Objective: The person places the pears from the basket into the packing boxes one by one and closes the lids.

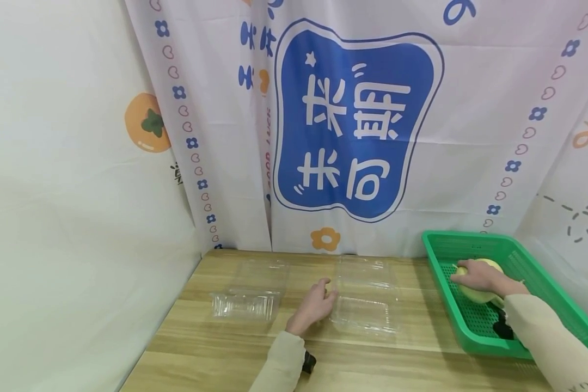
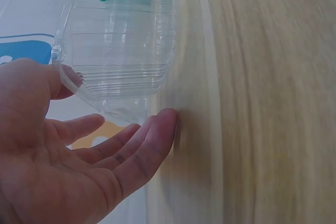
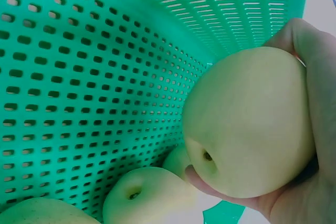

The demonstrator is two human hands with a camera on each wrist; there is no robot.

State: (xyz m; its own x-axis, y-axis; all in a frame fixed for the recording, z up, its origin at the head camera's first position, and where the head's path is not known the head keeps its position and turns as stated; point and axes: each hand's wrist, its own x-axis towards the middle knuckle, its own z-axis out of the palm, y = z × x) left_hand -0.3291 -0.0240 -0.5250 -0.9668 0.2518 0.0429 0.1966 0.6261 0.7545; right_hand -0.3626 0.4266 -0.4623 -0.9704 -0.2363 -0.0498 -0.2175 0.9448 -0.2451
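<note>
In the head view my right hand [image 1: 482, 276] reaches into a green basket [image 1: 451, 305]. The right wrist view shows that hand gripping a pale yellow-green pear [image 3: 247, 124], its thumb and fingers curled round the sides. Other pears [image 3: 149, 195] lie below it in the basket. My left hand [image 1: 314, 306] is at the left edge of an unfolded clear plastic box [image 1: 365, 313]. Seen from the left wrist, the thumb touches the rim of that clear box [image 2: 121, 40], while the other fingers extend loosely under its corner, holding nothing.
A second unfolded clear plastic box [image 1: 247, 306] stands left of my left hand on the wooden table [image 1: 215, 348]. Behind the table hangs a printed white curtain [image 1: 235, 207]. The basket stands at the table's right side, its raised walls around the pears.
</note>
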